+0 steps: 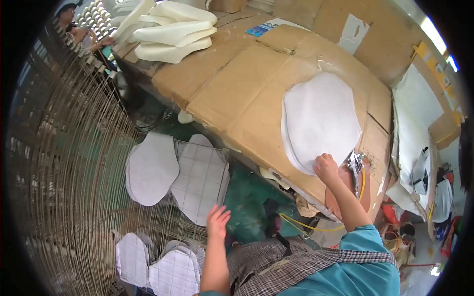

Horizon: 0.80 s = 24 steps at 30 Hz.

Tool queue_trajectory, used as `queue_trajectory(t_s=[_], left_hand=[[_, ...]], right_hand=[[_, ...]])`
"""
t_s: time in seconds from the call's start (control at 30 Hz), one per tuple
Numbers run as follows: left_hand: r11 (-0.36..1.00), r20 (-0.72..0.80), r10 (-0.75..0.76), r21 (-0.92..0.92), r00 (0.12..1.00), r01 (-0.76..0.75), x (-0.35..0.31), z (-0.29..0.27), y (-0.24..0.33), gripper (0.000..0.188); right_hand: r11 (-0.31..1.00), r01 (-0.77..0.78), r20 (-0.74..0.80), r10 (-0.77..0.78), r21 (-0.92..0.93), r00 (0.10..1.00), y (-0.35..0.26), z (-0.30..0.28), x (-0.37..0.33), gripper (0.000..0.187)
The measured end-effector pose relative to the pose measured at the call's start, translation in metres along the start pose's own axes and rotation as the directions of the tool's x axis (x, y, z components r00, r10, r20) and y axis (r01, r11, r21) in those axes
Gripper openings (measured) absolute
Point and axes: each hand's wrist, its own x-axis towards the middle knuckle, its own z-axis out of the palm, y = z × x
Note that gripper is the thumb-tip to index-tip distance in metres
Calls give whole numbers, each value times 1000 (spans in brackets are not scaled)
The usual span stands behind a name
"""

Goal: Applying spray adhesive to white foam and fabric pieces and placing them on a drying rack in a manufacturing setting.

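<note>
A stack of white, shield-shaped sheets lies on the cardboard-covered table. My right hand is at the near edge of the stack, its fingers curled and pinching the edge of the top sheet. Just right of that hand, a metal spray gun with a yellow hose rests on a reddish-brown patch of the table. My left hand hangs in the air beside the wire rack, fingers apart and holding nothing. Close to it, similar white pieces lie on the rack's wire shelf.
Pale foam pieces are piled at the table's far left. A tall wire rack fills the left side, with more white pieces lower down. The yellow hose loops off the table's near edge. A person is at the far left.
</note>
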Motion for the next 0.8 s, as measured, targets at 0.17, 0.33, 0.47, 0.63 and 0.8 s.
queue_trajectory(t_s=[0.17, 0.33, 0.47, 0.63, 0.8], left_hand=[[994, 289, -7, 106, 957, -25, -11, 152, -41, 45], [986, 390, -67, 166, 918, 1, -24, 237, -75, 38], [978, 319, -88, 209, 944, 21, -28, 248, -100, 37], [971, 348, -182, 209, 920, 113, -15, 271, -144, 36], [985, 434, -97, 172, 895, 23, -2, 252, -127, 19]], right_hand=[[986, 112, -80, -103, 122, 991, 35, 17, 4, 15], [980, 125, 46, -134, 153, 990, 46, 27, 10, 15], [940, 248, -35, -247, 235, 968, 22, 14, -13, 22], [917, 379, -237, -345, 121, 908, 60, 33, -22, 7], [921, 314, 9, -325, 230, 946, 45, 50, 1, 5]])
